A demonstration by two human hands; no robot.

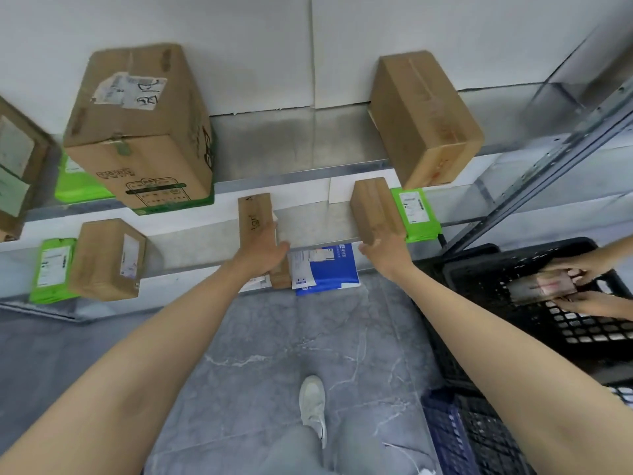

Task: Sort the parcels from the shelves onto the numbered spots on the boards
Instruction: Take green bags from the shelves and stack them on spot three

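Mid-frame, the left hand (263, 252) wraps the narrow cardboard box (255, 214) on the shelf (318, 221), its long axis running away toward the wall (239, 46). The right hand (387, 250) touches the near end of the squat cardboard box (375, 209) beside it (grip hidden; cannot tell).

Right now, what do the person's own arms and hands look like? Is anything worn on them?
Both forearms are bare, no sleeve in view. The left hand and right hand wear no gloves, and no watch or band shows at either wrist.
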